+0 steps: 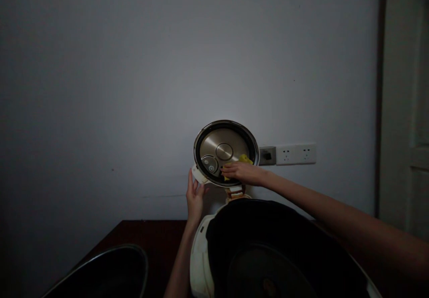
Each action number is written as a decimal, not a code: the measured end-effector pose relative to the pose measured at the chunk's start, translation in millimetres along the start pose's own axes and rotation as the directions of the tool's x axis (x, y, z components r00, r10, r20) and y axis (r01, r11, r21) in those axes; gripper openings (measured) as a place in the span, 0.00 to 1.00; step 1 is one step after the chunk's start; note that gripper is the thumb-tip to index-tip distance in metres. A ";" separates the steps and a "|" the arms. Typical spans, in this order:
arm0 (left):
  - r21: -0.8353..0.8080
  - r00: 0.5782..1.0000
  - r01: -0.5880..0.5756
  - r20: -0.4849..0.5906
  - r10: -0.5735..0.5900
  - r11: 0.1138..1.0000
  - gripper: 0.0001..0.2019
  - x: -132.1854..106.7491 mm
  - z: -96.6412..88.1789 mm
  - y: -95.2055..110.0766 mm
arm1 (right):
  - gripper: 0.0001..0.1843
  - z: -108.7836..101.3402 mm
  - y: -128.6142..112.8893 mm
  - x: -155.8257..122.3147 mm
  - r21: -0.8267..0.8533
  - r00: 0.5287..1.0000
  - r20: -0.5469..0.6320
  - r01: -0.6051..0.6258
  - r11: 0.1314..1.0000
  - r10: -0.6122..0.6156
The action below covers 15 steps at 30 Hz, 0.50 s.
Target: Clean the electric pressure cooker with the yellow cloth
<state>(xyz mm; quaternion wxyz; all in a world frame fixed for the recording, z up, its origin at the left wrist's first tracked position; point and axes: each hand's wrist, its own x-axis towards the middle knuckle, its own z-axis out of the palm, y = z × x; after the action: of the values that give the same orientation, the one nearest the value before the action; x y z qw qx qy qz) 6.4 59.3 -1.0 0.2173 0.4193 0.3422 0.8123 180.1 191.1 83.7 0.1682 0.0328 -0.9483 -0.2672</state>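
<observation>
Lid [224, 148]: hinged open and upright above the cooker [201, 262], steel inner face toward the camera, in front of the wall.
Left hand [195, 196]: fingers spread open, resting against the lid's lower-left rim, bracing it rather than gripping.
Right hand [241, 173]: fingers curled, pressing a yellow sponge [245, 159] onto the lid's lower right.
Pot [110, 273]: removed, on the table [157, 240] left of the cooker.
Risk 1: a hard push from the sponge could strain the hinge or swing the lid back, since the brace is only light.
Risk 2: wrung water could drip into the empty cooker well.
Risk 3: the socket [295, 153] is just beside the lid; splashes could reach it.
</observation>
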 end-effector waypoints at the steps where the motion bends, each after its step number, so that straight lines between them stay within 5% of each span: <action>1: 0.002 1.000 -0.013 0.005 0.013 1.000 0.48 0.4 -0.7 -1.1 | 0.22 -2.4 -2.2 1.8 -0.011 1.000 -0.009 0.002 1.000 -0.002; 9: 0.007 0.998 -0.047 0.052 0.046 0.999 0.46 3.7 -5.1 -4.5 | 0.23 -7.0 -18.3 41.7 -0.084 0.997 -0.073 0.027 0.996 -0.033; 15: -0.002 0.998 -0.027 0.065 0.027 1.000 0.45 2.7 -5.9 -3.1 | 0.28 -1.1 -16.5 26.1 0.000 1.000 -0.016 -0.022 1.000 0.022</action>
<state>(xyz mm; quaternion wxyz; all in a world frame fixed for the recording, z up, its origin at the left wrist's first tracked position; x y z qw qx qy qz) 0.2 60.9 -4.2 0.2178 0.4498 0.3287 0.8014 155.5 172.5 83.9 0.1788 0.0245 -0.9472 -0.2650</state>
